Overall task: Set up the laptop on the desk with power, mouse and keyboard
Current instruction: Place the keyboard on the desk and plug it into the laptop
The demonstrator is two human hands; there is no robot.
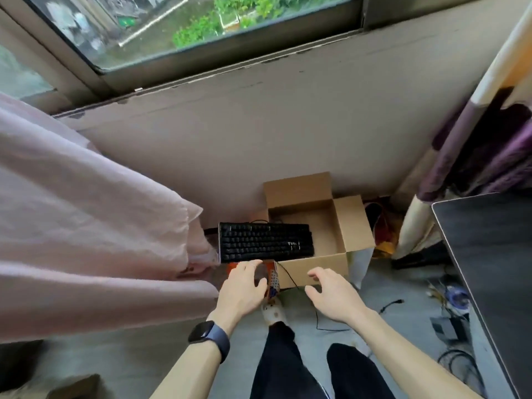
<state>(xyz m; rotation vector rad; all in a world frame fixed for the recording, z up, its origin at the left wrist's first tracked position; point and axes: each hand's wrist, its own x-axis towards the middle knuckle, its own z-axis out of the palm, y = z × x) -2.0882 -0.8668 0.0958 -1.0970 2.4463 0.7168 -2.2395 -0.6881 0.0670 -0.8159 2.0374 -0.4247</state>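
This is a room in a home, likely a bedroom corner used for work. A pale pink curtain [86, 211] hangs at the left under a wide window [178, 27] that looks onto garden greenery. Purple patterned fabric [483, 151] drapes at the right. An open cardboard box [316, 226] and loose cables [457, 361] lie on the grey floor [388, 289].

Both hands, left [241, 286] and right [331, 295], reach with fingers spread toward a black keyboard [265, 241] resting across an open cardboard box [313, 234] beneath a window [184, 27].
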